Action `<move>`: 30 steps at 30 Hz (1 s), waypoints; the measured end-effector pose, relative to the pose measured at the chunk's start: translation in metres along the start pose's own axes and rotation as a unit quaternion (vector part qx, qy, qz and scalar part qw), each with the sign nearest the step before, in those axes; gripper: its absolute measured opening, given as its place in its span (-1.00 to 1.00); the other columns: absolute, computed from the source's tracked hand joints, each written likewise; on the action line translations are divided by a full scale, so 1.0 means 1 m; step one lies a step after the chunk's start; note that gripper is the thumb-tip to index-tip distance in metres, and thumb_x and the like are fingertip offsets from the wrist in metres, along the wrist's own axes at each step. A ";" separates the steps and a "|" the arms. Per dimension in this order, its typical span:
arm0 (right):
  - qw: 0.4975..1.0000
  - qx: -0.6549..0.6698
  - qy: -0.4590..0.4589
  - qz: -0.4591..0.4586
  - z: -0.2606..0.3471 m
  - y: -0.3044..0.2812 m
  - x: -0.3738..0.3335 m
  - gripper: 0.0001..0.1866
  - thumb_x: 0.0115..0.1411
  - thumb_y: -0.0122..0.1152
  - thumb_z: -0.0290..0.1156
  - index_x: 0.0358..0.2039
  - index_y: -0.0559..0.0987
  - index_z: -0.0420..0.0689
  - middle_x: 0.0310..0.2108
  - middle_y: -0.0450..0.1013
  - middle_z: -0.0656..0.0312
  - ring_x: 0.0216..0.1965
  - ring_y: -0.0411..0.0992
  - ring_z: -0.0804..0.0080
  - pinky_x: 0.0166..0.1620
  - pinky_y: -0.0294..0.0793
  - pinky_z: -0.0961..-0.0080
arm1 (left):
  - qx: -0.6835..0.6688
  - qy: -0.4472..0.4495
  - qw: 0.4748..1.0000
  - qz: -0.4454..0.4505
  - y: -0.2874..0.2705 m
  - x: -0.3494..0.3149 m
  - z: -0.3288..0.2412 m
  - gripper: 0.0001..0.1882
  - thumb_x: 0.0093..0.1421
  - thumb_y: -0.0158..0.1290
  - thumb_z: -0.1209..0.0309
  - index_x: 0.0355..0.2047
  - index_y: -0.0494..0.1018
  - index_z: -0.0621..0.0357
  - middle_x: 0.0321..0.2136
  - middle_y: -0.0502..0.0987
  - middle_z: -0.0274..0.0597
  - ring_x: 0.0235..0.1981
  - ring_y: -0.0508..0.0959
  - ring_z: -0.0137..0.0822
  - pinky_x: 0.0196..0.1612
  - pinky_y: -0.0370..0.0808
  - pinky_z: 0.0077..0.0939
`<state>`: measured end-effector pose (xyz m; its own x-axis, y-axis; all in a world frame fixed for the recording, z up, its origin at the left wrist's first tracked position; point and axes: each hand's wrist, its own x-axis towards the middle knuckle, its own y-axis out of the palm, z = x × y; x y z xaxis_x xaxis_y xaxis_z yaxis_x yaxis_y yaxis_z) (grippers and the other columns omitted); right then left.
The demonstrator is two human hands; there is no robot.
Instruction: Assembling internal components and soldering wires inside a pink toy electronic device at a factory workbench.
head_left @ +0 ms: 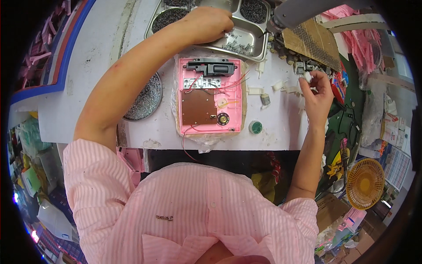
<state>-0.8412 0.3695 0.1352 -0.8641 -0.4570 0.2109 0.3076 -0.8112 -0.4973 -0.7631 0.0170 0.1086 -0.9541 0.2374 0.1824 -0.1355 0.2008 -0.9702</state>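
My left hand (209, 24) reaches across to the metal compartment tray (263, 46) at the back. Its fingers are closed over a compartment with loose small springs (239, 45); whether a spring is between the fingertips is hidden. On the right, my right hand (317, 93) pinches a small white plastic part (307, 77) between thumb and fingers. Between my arms lies an open pink plastic housing (235, 97). It holds a brown circuit board (198, 108), a black mechanism (213, 67), a round speaker (223, 119) and thin wires.
A round dish of small metal pieces (147, 99) sits beside my left forearm. Right of the housing are a green-topped round container (255, 127), a small grey block (265, 99) and white plastic parts (278, 85). A grey arm (303, 13) overhangs the tray's right end.
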 end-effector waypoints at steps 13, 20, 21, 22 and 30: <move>0.945 0.272 0.078 0.165 0.076 0.021 -0.087 -0.68 0.15 0.30 -0.72 -0.05 0.53 -0.36 -0.18 0.57 0.10 -0.20 0.61 0.41 -0.14 0.61 0.55 | -0.427 -0.197 0.880 -0.071 -0.072 -0.095 -0.099 -0.78 0.37 0.07 0.41 -0.06 0.53 0.29 -0.30 0.57 -0.37 -0.31 0.49 -0.53 -0.23 0.46 -0.58; 0.959 0.190 -0.059 0.200 0.089 0.052 -0.105 -0.71 0.08 0.44 -0.61 -0.15 0.64 -0.26 -0.32 0.62 0.19 -0.32 0.58 0.53 -0.25 0.55 0.56 | -0.810 -0.295 0.506 -0.028 -0.053 -0.163 -0.170 -0.72 0.44 -0.02 0.34 -0.03 0.50 0.32 -0.41 0.41 -0.38 -0.49 0.25 -0.58 -0.42 0.21 -0.67; 0.960 0.168 -0.084 0.207 0.092 0.053 -0.104 -0.72 0.09 0.43 -0.61 -0.16 0.65 -0.25 -0.30 0.63 0.19 -0.32 0.59 0.51 -0.26 0.55 0.55 | -0.814 -0.295 0.499 -0.027 -0.052 -0.165 -0.172 -0.72 0.45 -0.02 0.34 -0.03 0.50 0.32 -0.41 0.41 -0.38 -0.49 0.26 -0.59 -0.43 0.21 -0.68; 0.960 0.146 -0.109 0.214 0.094 0.053 -0.104 -0.74 0.09 0.42 -0.60 -0.16 0.65 -0.23 -0.29 0.63 0.18 -0.32 0.59 0.50 -0.27 0.55 0.55 | -0.819 -0.295 0.492 -0.026 -0.050 -0.167 -0.172 -0.72 0.45 -0.02 0.34 -0.03 0.50 0.32 -0.42 0.41 -0.38 -0.50 0.26 -0.59 -0.44 0.20 -0.69; 0.940 0.047 -0.233 0.246 0.088 0.059 -0.108 -0.79 0.18 0.34 -0.53 -0.17 0.55 -0.17 -0.14 0.65 0.16 -0.25 0.62 0.42 -0.27 0.56 0.52 | -0.683 -0.275 0.676 0.030 -0.056 -0.162 -0.176 -0.69 0.45 -0.01 0.25 -0.13 0.54 0.30 -0.48 0.45 -0.42 -0.50 0.36 -0.59 -0.48 0.29 -0.63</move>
<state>-0.6950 0.3390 0.1577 -0.3466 -0.8773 0.3319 0.6767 -0.4789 -0.5592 -0.5538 0.1341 0.1614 -0.9526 -0.0305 -0.3028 -0.0781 0.9861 0.1466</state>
